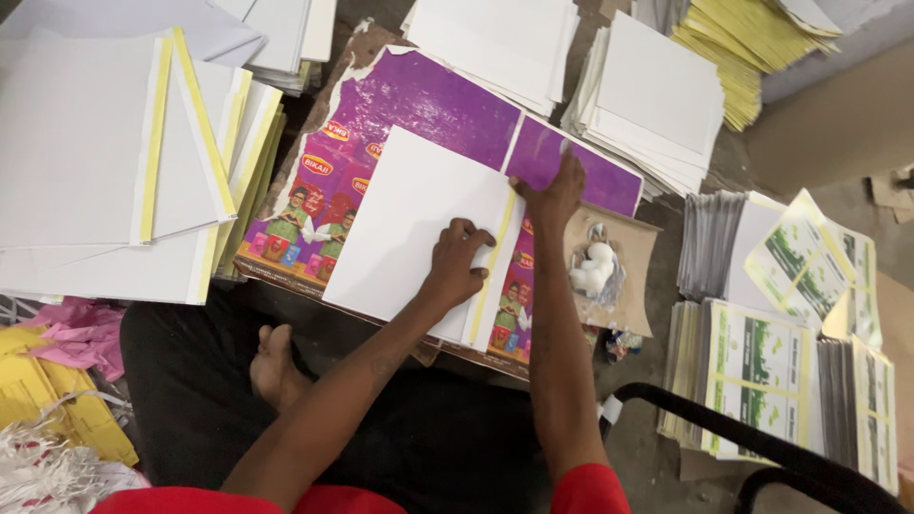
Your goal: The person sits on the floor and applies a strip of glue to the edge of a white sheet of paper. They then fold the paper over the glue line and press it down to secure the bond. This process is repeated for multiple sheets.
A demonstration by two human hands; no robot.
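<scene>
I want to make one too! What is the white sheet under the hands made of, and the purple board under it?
The white sheet looks like thin matte card: flat, stiff, cleanly folded at its yellow tape strip. The purple board seems glossy printed cardboard; its torn corner shows brown pulp.
</scene>
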